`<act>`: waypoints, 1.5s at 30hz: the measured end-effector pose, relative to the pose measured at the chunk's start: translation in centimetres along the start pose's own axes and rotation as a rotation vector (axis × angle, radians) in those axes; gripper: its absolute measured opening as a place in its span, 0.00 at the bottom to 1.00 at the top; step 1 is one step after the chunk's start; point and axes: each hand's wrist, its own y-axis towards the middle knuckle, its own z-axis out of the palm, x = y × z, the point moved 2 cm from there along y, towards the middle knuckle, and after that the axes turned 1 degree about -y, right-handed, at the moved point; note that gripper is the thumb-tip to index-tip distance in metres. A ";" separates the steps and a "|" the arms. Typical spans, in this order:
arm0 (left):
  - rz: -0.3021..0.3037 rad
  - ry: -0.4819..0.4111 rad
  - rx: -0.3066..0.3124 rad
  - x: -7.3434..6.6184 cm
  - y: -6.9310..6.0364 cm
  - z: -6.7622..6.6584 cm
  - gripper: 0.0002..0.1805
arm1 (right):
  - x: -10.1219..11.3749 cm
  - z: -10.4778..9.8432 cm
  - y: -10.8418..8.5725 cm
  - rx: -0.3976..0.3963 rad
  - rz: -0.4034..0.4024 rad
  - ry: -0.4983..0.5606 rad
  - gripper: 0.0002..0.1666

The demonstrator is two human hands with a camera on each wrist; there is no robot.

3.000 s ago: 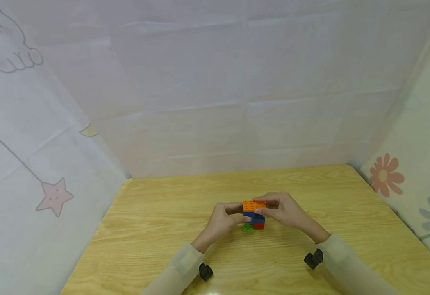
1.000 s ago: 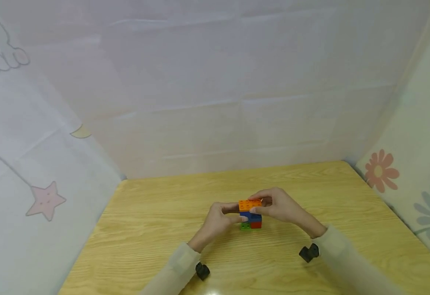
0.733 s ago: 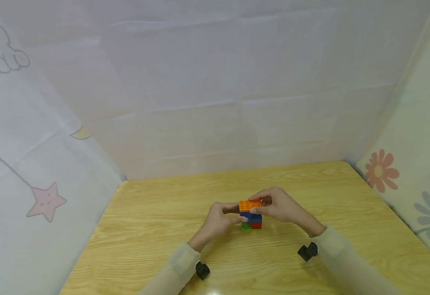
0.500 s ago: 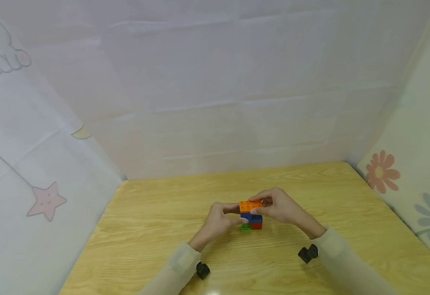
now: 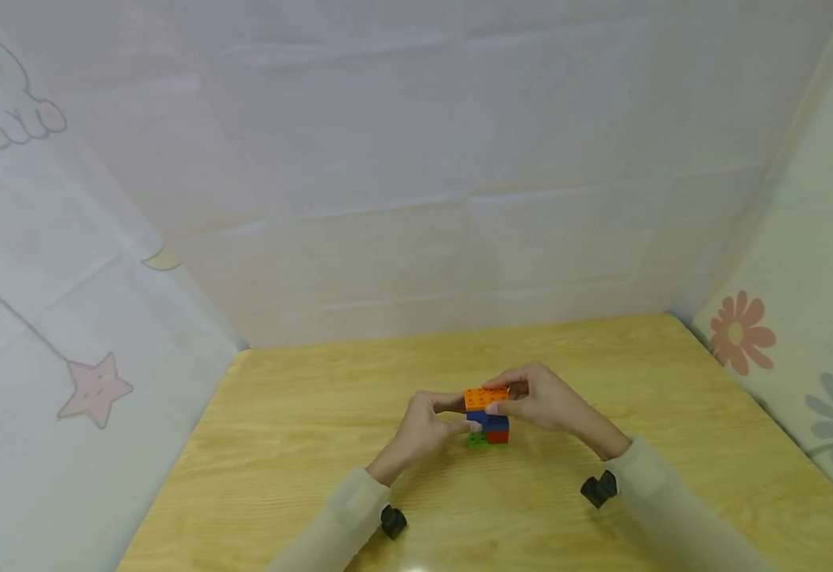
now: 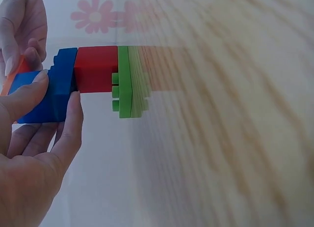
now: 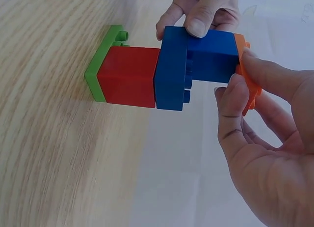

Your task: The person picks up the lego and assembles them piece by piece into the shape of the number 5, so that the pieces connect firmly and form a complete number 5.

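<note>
A stack of toy building bricks stands on the wooden table. Lowest is a green studded plate (image 7: 95, 87), then a red brick (image 7: 128, 77) over one half of it. Above the red one come a flatter blue brick (image 7: 170, 70) and a taller blue brick (image 7: 213, 55). An orange studded plate (image 5: 475, 399) tops the stack. My left hand (image 5: 419, 429) pinches the blue bricks between thumb and fingers, from the left side. From the right, my right hand (image 5: 548, 405) pinches the orange plate near its end. The fingers cover part of the bricks.
The wooden table (image 5: 316, 413) extends around the stack. Behind it hangs a pale cloth (image 5: 387, 159), with printed side cloths at left and right. Black devices (image 5: 392, 522) sit at both wrists, below cream sleeves.
The head view has shifted slightly since the oldest frame. Both hands keep nearly the same hold, and the stack looks unchanged.
</note>
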 end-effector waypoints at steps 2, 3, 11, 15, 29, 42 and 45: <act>0.007 0.006 -0.001 -0.1 0.0 -0.2 0.17 | 0.0 0.1 0.1 -0.004 -0.001 0.003 0.22; 0.007 0.009 -0.001 0.0 0.1 -0.3 0.17 | 0.0 0.1 0.2 -0.002 -0.004 0.006 0.22; -0.009 -0.007 0.020 0.1 0.1 -0.9 0.18 | 0.4 0.3 0.3 -0.014 -0.050 -0.031 0.22; -0.017 0.004 0.018 0.2 -0.1 -0.6 0.19 | -0.7 0.6 -0.4 0.000 -0.067 0.008 0.28; -0.020 0.016 0.034 0.5 -0.5 0.0 0.17 | -4.9 2.7 -1.5 0.019 -0.034 0.096 0.13; -0.040 0.007 0.018 0.3 -0.5 0.0 0.18 | -4.7 2.8 -1.9 -0.034 0.058 0.086 0.12; -0.034 -0.001 0.006 0.1 -0.2 -0.1 0.19 | -4.6 2.6 -1.8 -0.051 0.043 0.087 0.11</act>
